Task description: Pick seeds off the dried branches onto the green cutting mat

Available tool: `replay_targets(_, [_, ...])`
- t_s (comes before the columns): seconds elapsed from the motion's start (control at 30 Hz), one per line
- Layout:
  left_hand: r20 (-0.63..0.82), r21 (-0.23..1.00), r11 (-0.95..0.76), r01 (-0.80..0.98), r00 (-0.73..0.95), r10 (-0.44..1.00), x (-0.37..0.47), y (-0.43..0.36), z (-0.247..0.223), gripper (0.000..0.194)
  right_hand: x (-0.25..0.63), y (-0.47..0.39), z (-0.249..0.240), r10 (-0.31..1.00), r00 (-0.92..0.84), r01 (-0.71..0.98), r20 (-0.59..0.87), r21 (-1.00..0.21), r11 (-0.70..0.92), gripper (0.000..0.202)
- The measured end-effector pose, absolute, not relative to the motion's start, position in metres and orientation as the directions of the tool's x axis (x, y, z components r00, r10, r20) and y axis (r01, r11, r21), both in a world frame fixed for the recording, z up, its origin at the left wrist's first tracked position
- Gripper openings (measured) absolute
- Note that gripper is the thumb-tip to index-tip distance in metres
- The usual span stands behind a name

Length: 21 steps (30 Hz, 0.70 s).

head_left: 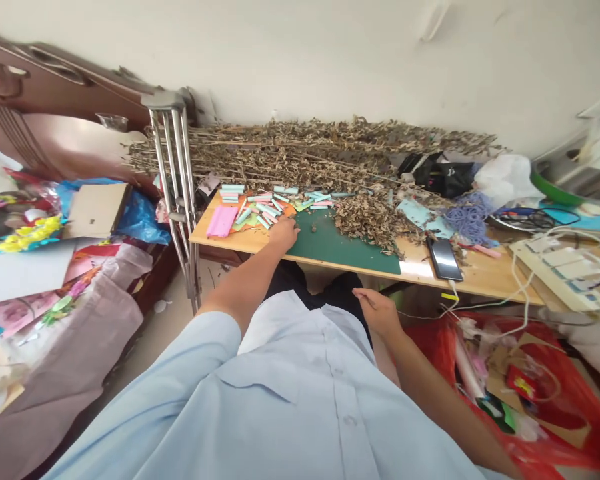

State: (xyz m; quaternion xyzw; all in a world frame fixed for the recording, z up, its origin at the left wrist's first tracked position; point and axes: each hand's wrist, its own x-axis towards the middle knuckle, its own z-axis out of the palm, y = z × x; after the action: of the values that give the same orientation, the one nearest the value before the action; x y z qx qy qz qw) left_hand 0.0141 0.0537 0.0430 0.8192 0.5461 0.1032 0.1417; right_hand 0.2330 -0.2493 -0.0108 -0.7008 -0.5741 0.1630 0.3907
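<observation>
My left hand (283, 233) reaches over the table and rests at the edge of the green mat (320, 241), beside a heap of small pastel paper rolls (267, 208). Its fingers point away from me and are partly hidden, so whether they grip anything cannot be told. Orange and green paper pieces (249, 221) lie under and around the rolls, and a pink paper stack (223, 221) is to their left. A small dark lump (314, 227) sits on the mat. My right hand (377, 310) is low by my thigh, fingers loosely stretched, with nothing visible in them.
Dried leafy stalks (300, 150) line the wall, with loose leaves (367, 223) on the mat. A crutch (175, 193) stands at the table's left end. To the right are a phone (445, 259), purple yarn (467, 217), a power strip (560, 273) and a red bag (587, 400).
</observation>
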Motion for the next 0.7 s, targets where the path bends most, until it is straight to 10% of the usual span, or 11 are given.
replay_targets(0.7, [0.168,0.486,-0.416,0.769,0.385,0.907,0.005,0.051,0.026,0.023,0.198,-0.089,0.016,0.91,0.108,0.725,0.4,-0.658,0.203,0.026])
